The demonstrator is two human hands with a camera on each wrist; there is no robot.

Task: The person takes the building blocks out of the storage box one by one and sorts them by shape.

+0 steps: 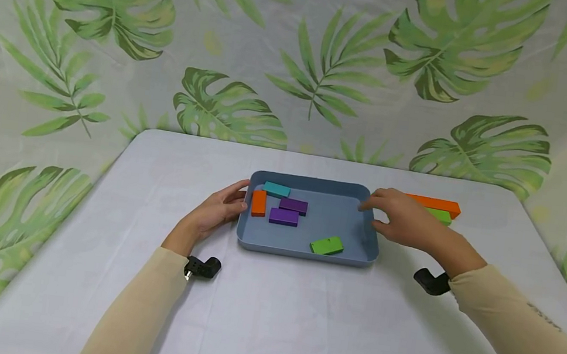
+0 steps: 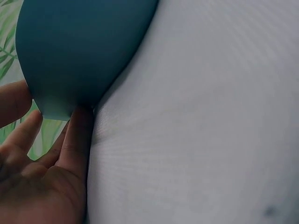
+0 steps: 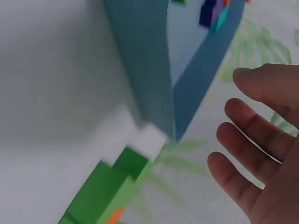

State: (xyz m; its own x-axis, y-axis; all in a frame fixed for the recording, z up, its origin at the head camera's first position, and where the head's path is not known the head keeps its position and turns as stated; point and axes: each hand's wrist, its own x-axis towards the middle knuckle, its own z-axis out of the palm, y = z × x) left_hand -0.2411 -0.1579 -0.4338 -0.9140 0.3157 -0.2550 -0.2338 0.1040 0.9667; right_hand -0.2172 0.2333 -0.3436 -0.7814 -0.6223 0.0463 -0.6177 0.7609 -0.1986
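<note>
A shallow blue-grey tray lies in the middle of the table. Inside, toward its left end, are an orange block, a teal block and two purple blocks. One light green block sits near the tray's front wall. My left hand touches the tray's left end with extended fingers; in the left wrist view its fingers meet the outer wall. Over the right rim hovers my right hand, thumb and fingers spread, with nothing held. The right wrist view shows a gap between its fingertips and the tray.
Behind the right hand, a long orange block and green blocks lie on the table right of the tray, partly hidden. White cloth covers the table. A leaf-patterned curtain hangs behind it.
</note>
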